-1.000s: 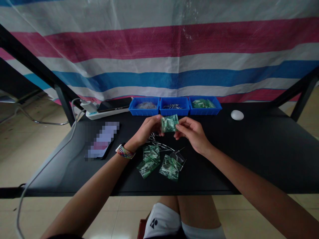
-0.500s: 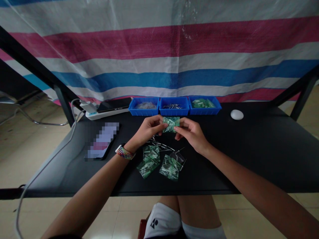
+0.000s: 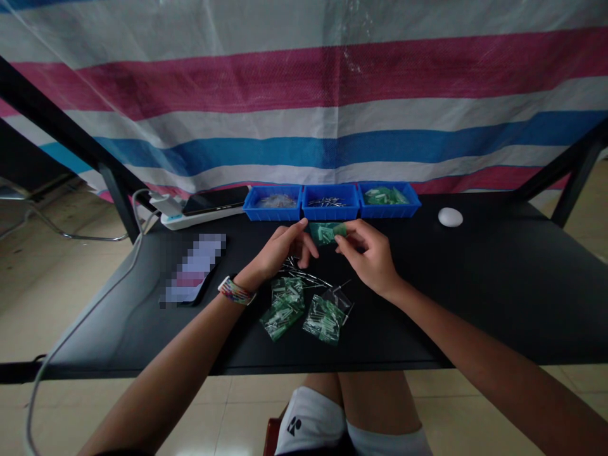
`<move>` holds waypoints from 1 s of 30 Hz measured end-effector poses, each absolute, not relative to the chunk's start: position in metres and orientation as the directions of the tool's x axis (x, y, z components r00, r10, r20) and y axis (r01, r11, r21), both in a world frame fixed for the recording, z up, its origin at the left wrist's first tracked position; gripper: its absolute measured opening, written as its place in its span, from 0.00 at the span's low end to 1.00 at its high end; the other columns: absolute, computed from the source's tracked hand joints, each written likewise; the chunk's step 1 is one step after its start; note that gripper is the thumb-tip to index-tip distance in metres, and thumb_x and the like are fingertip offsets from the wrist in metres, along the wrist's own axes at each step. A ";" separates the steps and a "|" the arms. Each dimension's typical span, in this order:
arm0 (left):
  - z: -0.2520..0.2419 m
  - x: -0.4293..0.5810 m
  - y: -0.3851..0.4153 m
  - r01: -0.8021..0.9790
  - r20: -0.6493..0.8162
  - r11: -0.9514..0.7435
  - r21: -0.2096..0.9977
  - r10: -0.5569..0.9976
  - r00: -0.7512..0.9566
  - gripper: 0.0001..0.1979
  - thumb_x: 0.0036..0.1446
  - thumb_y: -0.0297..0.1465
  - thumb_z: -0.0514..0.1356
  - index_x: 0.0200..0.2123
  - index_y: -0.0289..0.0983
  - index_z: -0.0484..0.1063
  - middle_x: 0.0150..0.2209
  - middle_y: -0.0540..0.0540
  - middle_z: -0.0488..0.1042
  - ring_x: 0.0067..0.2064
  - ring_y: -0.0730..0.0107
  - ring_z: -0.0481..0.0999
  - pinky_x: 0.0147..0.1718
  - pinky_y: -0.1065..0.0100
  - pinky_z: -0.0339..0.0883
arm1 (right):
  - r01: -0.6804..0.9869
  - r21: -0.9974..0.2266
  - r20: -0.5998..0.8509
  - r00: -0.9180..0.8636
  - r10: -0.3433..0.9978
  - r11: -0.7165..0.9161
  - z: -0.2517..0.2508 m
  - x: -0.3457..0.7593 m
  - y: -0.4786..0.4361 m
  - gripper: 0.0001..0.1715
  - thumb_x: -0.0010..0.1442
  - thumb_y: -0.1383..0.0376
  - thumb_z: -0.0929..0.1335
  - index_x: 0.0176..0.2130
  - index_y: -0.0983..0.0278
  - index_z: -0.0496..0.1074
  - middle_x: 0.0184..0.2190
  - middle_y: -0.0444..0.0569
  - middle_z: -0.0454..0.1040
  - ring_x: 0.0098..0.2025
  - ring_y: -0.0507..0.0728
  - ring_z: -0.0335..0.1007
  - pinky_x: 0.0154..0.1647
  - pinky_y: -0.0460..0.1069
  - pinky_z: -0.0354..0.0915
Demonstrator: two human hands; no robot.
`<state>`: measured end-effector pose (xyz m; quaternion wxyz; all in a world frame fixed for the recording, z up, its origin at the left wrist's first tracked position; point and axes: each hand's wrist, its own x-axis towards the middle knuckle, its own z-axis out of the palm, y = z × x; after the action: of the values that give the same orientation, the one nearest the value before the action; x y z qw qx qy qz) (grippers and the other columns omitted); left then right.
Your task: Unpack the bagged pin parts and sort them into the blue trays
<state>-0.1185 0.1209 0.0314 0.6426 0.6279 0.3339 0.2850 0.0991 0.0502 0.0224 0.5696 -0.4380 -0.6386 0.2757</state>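
Observation:
Between finger and thumb, my right hand (image 3: 368,253) pinches the right end of a small green plastic bag (image 3: 325,234) with pale pieces inside. My left hand (image 3: 289,248) is at the bag's other end, its thumb raised and its fingers apart; whether a fingertip still touches the edge is hard to see. Below the hands lie several filled green bags, one (image 3: 325,318) to the right and one (image 3: 283,315) to the left. Thin metal pins (image 3: 304,273) are heaped just beyond them, partly hidden by my left hand. A small clear bag (image 3: 336,296) lies among them.
Three blue bins stand in a row at the back: the left bin (image 3: 273,214) holds clear items, the middle bin (image 3: 331,214) metal pins, the right bin (image 3: 392,210) green bags. A phone (image 3: 194,269), a power strip (image 3: 190,220) with a cable and a white mouse-like object (image 3: 450,217) are also on the table.
My left hand has loosened its grip on the green bag, and its fingers have spread. The bag is now held by my right hand and looks slightly tilted.

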 end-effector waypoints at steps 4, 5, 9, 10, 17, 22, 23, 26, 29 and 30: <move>0.033 -0.116 0.119 0.012 -0.125 0.151 0.989 0.769 0.627 0.36 0.67 0.59 0.56 0.28 0.33 0.83 0.21 0.39 0.78 0.20 0.68 0.75 0.23 0.69 0.70 | 0.462 -0.628 0.691 -0.041 0.722 0.627 0.026 0.103 0.047 0.09 0.71 0.68 0.68 0.45 0.58 0.79 0.43 0.51 0.78 0.44 0.59 0.78 0.47 0.56 0.76; 0.034 -0.116 0.119 0.001 -0.128 0.164 0.986 0.767 0.629 0.34 0.66 0.58 0.58 0.28 0.32 0.82 0.22 0.38 0.80 0.21 0.68 0.76 0.23 0.69 0.71 | 0.479 -0.600 0.708 -0.056 0.704 0.641 0.027 0.104 0.047 0.10 0.71 0.70 0.68 0.44 0.57 0.79 0.43 0.51 0.78 0.46 0.60 0.78 0.50 0.58 0.76; 0.034 -0.113 0.118 -0.034 -0.101 0.153 0.988 0.787 0.609 0.20 0.58 0.46 0.71 0.32 0.33 0.81 0.28 0.40 0.83 0.25 0.67 0.81 0.24 0.71 0.73 | 0.491 -0.599 0.704 -0.054 0.708 0.633 0.028 0.103 0.048 0.13 0.68 0.72 0.68 0.44 0.56 0.80 0.50 0.52 0.77 0.53 0.63 0.78 0.58 0.62 0.75; 0.034 -0.113 0.117 -0.038 -0.088 0.138 0.990 0.797 0.598 0.18 0.57 0.44 0.73 0.33 0.34 0.81 0.28 0.41 0.83 0.26 0.67 0.82 0.25 0.71 0.74 | 0.476 -0.622 0.692 -0.037 0.721 0.622 0.028 0.103 0.049 0.13 0.67 0.72 0.68 0.45 0.56 0.80 0.52 0.53 0.76 0.55 0.63 0.77 0.58 0.63 0.75; 0.036 -0.109 0.115 -0.022 0.045 -0.038 0.999 0.871 0.489 0.18 0.57 0.44 0.73 0.38 0.35 0.78 0.28 0.45 0.82 0.28 0.67 0.84 0.27 0.72 0.74 | -0.049 -0.968 0.242 0.046 0.969 0.244 0.018 0.102 0.059 0.26 0.65 0.58 0.73 0.60 0.58 0.71 0.45 0.50 0.78 0.38 0.57 0.80 0.41 0.56 0.81; 0.037 -0.107 0.112 -0.010 0.114 -0.123 0.992 0.880 0.461 0.18 0.58 0.45 0.73 0.39 0.35 0.78 0.28 0.45 0.82 0.28 0.64 0.84 0.28 0.70 0.75 | -0.288 -0.958 0.032 -0.120 0.992 -0.004 0.017 0.102 0.061 0.24 0.60 0.51 0.76 0.50 0.61 0.75 0.38 0.48 0.79 0.37 0.57 0.82 0.38 0.54 0.81; 0.037 -0.107 0.112 -0.006 0.119 -0.131 0.991 0.879 0.462 0.18 0.58 0.45 0.73 0.39 0.35 0.78 0.28 0.45 0.82 0.28 0.64 0.85 0.28 0.69 0.75 | -0.303 -0.953 0.028 -0.129 0.991 -0.013 0.018 0.101 0.061 0.24 0.60 0.50 0.76 0.48 0.61 0.75 0.38 0.48 0.80 0.37 0.57 0.82 0.38 0.54 0.81; 0.037 -0.107 0.110 0.001 0.139 -0.156 0.988 0.884 0.447 0.18 0.59 0.44 0.72 0.38 0.35 0.79 0.29 0.45 0.82 0.28 0.64 0.85 0.28 0.69 0.75 | -0.307 -0.952 0.022 -0.139 0.990 -0.022 0.021 0.099 0.058 0.24 0.58 0.48 0.78 0.44 0.62 0.76 0.37 0.48 0.80 0.36 0.57 0.81 0.36 0.53 0.81; 0.038 -0.106 0.108 0.011 0.148 -0.172 0.985 0.880 0.450 0.16 0.60 0.44 0.72 0.38 0.35 0.79 0.30 0.45 0.83 0.29 0.65 0.85 0.29 0.69 0.75 | -0.239 -0.971 0.028 -0.141 0.990 -0.007 0.020 0.097 0.057 0.24 0.55 0.50 0.81 0.41 0.62 0.76 0.36 0.47 0.81 0.35 0.56 0.80 0.35 0.52 0.81; 0.038 -0.106 0.108 0.015 0.148 -0.174 0.985 0.875 0.461 0.16 0.60 0.44 0.71 0.38 0.35 0.80 0.30 0.45 0.83 0.29 0.64 0.85 0.29 0.69 0.75 | -0.215 -0.977 0.034 -0.136 0.990 0.004 0.019 0.096 0.057 0.23 0.54 0.51 0.81 0.40 0.62 0.77 0.35 0.47 0.80 0.34 0.55 0.79 0.34 0.51 0.80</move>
<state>-0.1060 0.1077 0.0378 0.5462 0.6574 0.3386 0.3935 0.0960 0.0571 0.0185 0.5198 -0.4022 -0.4816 0.5797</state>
